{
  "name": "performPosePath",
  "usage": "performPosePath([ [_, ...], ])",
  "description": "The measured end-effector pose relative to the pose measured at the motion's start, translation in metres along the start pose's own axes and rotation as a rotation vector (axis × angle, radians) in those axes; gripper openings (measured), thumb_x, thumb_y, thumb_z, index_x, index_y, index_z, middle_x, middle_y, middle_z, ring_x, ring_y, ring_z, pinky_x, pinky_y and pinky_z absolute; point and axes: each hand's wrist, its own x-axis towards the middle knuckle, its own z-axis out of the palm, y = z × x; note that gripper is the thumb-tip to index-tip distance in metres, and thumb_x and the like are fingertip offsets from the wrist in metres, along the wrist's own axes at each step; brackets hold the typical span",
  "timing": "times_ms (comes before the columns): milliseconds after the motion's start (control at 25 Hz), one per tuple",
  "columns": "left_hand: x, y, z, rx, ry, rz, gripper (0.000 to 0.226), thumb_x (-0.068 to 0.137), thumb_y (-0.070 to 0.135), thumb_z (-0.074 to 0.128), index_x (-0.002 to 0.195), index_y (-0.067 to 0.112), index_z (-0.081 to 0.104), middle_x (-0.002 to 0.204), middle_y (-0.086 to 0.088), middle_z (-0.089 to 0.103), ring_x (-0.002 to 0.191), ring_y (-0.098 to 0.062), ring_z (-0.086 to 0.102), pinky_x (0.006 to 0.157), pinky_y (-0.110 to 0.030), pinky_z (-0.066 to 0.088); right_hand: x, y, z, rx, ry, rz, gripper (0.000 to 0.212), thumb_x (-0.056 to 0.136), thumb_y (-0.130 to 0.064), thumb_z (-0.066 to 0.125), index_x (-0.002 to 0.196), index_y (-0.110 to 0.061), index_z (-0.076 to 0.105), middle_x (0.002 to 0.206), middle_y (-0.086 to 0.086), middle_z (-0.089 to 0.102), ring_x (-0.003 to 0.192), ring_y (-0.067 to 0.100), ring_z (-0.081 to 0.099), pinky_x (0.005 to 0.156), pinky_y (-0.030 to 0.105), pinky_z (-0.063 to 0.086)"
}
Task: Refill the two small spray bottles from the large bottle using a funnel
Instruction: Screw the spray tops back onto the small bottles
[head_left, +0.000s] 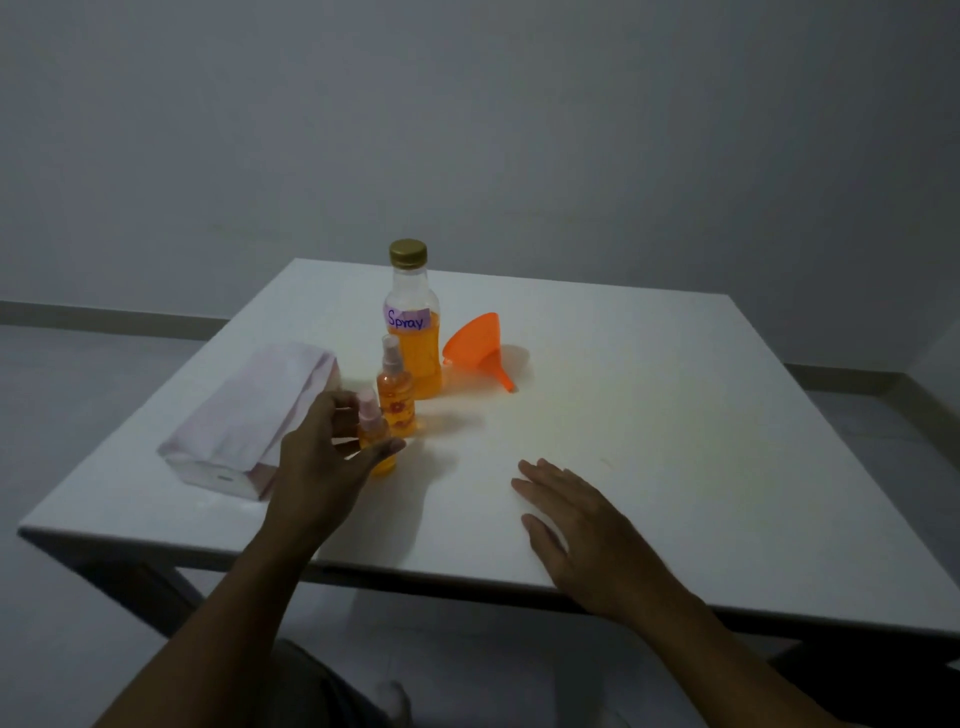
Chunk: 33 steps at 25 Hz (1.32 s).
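**A:** Where is the left hand?

**B:** At the nearer small spray bottle, which stands upright on the white table. The fingers curve behind it and the thumb crosses in front of its lower body. The light is dim, so I cannot tell whether they press on the bottle or only cup around it.

**A:** And the other one?

**B:** The taller small spray bottle stands just behind the first, upright, with orange liquid in it. Right behind that is the large bottle, upright, its gold cap on, orange liquid filling the lower part, and a label reading "Spray".

**A:** The funnel?

**B:** The orange funnel lies on its side just to the right of the large bottle, wide mouth toward the bottle, spout pointing toward the near right.

**A:** The right hand?

**B:** Palm down near the table's front edge, fingers straight and slightly spread, holding nothing, well apart from the bottles.

**A:** Anything else?

**B:** A folded pale pink cloth lies on the table left of the left hand.
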Motion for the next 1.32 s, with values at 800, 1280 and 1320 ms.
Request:
performPosePath([
  [800,0.0,0.003,0.0,-0.002,-0.025,-0.028,0.044,0.071,0.04,0.075,0.109,0.025,0.057,0.097,0.019,0.061,0.089,0.0,0.062,0.062,-0.003,0.043,0.001,-0.001,0.0,-0.008,-0.005,0.015,0.058,0.096,-0.049,0.029,0.148,-0.029,0.044,0.158,-0.016,0.033,0.147,-0.002,0.023,0.121,0.018,0.013],
  [1280,-0.014,0.013,-0.008,-0.035,0.027,-0.049,0.045,0.083,0.056,0.062,0.122,0.038,0.048,0.124,0.013,0.055,0.109,-0.006,0.054,0.087,-0.031,0.047,0.002,-0.003,-0.002,0.018,-0.037,0.039,0.059,0.094,-0.055,0.026,0.149,-0.036,0.038,0.156,-0.026,0.022,0.146,-0.008,0.015,0.121,0.017,0.012],
  [1320,-0.016,0.014,-0.011,-0.032,0.064,-0.064,0.044,0.087,0.056,0.055,0.125,0.034,0.048,0.125,0.01,0.055,0.109,-0.007,0.054,0.089,-0.035,0.048,0.002,-0.002,-0.001,0.024,-0.026,0.04,0.06,0.093,-0.055,0.026,0.148,-0.035,0.041,0.155,-0.026,0.024,0.146,-0.008,0.017,0.122,0.019,0.015],
])
